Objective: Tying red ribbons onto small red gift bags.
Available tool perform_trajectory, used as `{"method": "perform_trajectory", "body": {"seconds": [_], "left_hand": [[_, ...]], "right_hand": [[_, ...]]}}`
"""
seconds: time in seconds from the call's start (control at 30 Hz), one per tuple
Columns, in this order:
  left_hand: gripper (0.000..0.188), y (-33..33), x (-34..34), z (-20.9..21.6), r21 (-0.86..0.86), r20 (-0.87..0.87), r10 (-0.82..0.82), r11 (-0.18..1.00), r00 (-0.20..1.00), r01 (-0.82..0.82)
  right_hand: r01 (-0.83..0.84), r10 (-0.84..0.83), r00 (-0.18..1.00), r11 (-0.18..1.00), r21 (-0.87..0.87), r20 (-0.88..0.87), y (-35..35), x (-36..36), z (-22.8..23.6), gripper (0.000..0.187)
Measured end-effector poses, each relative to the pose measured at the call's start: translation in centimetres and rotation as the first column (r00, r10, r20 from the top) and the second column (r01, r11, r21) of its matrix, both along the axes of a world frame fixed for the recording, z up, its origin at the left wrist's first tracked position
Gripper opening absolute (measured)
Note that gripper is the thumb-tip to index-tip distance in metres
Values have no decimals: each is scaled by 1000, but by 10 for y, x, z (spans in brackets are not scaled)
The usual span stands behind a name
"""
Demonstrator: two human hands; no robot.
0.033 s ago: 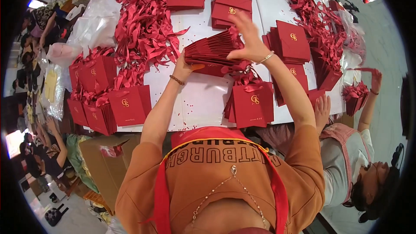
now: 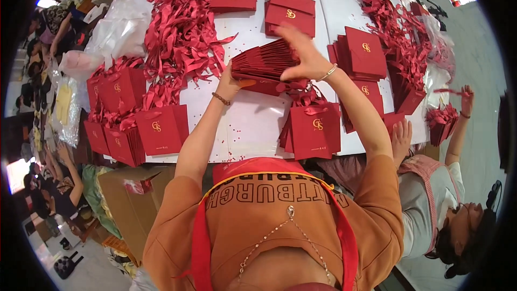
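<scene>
A fanned stack of red paper gift bags (image 2: 261,64) lies in front of me, its many edges turned upward. My left hand (image 2: 230,83) is closed around the stack's left end. At the other end, my right hand (image 2: 308,56) is raised with thumb and fingers spread apart, slightly blurred. Its thumb is near the bags' edge; whether it touches them I cannot tell. Below that hand, red ribbon handles (image 2: 308,96) gather above a group of upright red gift bags (image 2: 315,129) with a gold emblem.
A heap of red ribbons (image 2: 180,27) covers the table's left side. Bags with ribbons (image 2: 116,91) stand at the near left. Flat red bags (image 2: 291,16) lie at the far side, others (image 2: 366,51) to the right. A co-worker (image 2: 431,199) sits at right. A cardboard box (image 2: 132,194) stands lower left.
My right hand has shifted slightly to the left and down at the stack's right end. My left hand keeps its hold on the bags.
</scene>
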State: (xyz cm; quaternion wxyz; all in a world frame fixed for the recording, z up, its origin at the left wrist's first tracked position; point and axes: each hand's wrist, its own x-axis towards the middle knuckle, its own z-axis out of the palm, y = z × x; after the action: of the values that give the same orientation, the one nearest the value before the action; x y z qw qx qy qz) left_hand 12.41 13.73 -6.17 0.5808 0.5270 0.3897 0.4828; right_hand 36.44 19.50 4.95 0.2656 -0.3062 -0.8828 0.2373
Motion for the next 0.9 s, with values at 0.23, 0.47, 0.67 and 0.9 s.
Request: {"method": "perform_trajectory", "body": {"seconds": [0.23, 0.47, 0.67, 0.9], "left_hand": [[82, -12, 6, -13, -106, 21, 87, 991, 996, -84], [77, 18, -80, -9, 127, -964, -30, 822, 265, 555], [59, 108, -189, 14, 49, -928, 80, 994, 363, -94], [33, 142, -205, 64, -206, -931, -219, 976, 292, 75]], "right_hand": [[-20, -74, 845, 985, 169, 529, -35, -28, 8, 98], [-33, -57, 886, 982, 185, 460, -33, -23, 2, 86], [-36, -3, 922, 995, 92, 387, -27, -26, -2, 79], [-32, 6, 921, 998, 60, 390, -20, -26, -9, 67]]}}
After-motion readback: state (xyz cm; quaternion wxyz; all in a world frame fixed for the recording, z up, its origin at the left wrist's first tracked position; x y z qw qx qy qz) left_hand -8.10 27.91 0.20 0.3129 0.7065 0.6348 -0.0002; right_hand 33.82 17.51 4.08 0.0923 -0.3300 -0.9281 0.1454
